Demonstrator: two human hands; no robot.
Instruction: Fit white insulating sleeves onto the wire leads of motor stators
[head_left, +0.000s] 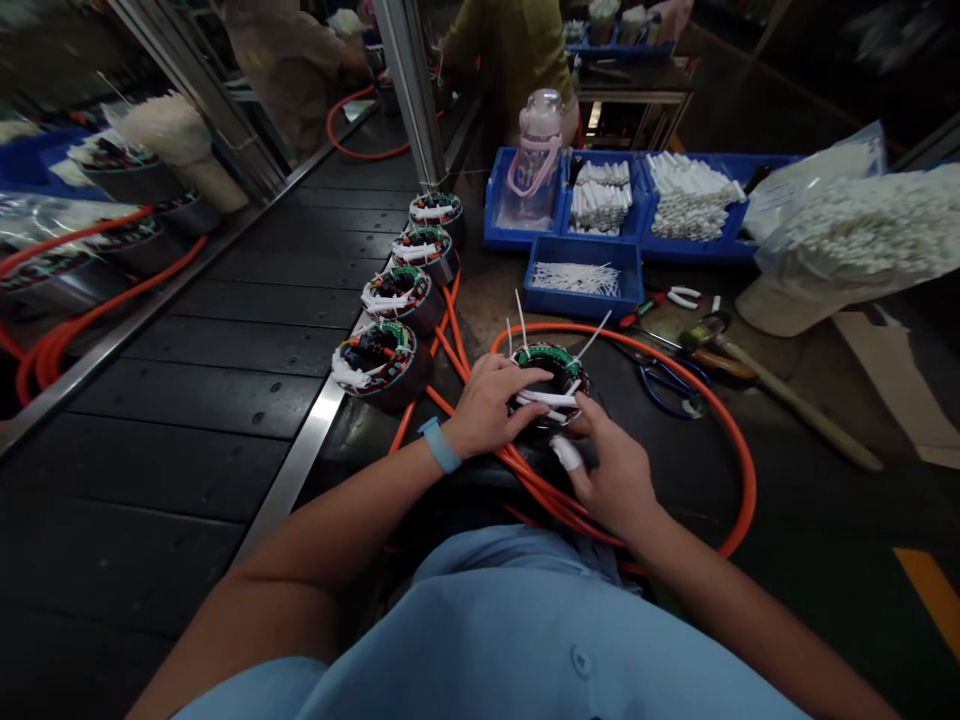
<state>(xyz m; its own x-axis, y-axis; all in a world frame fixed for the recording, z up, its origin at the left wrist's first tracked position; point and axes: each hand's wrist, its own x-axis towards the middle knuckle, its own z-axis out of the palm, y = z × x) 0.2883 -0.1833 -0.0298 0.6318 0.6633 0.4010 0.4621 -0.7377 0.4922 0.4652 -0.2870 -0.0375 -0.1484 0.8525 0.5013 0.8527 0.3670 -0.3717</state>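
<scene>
A ring-shaped motor stator (551, 358) with a green winding end lies on the bench in front of me. Several thin white cable ties (594, 336) stick up from its rim. White sleeved leads (551, 399) cross its near side. My left hand (491, 402) is closed around the left of the stator, its thumb and forefinger reaching over the opening to the leads. From the right, my right hand (611, 465) grips the near edge, fingertips at the end of a white sleeve. White tape covers its thumb. The fingers partly hide the stator's near side.
Several similar stators (382, 360) line the conveyor's edge (300, 470) at left. An orange hose (739, 450) loops around the work. Blue bins (583, 278) hold white sleeves and ties; a bottle (538, 150) stands in one. Pliers (671, 388) and a hammer (795, 395) lie right. Co-workers stand beyond.
</scene>
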